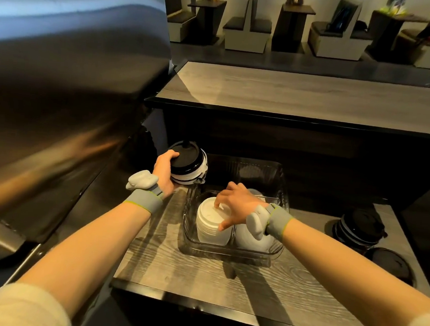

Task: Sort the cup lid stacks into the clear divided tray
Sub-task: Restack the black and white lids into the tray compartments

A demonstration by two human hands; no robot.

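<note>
white stack (213, 225) gripped by right hand (239, 206)

The tray (227, 250) sits in the middle of the low table (200, 272). In its near left part stands a lid stack (211, 229), and the right hand (236, 203) grips its top. A second stack (249, 240) seems to fill the near right part, though the wrist hides much of it. Just behind the tray's left corner is a third stack (190, 163), held by the left hand (165, 171). More lids (358, 229) lie well to the right. A high counter (304, 92) runs behind.
</note>
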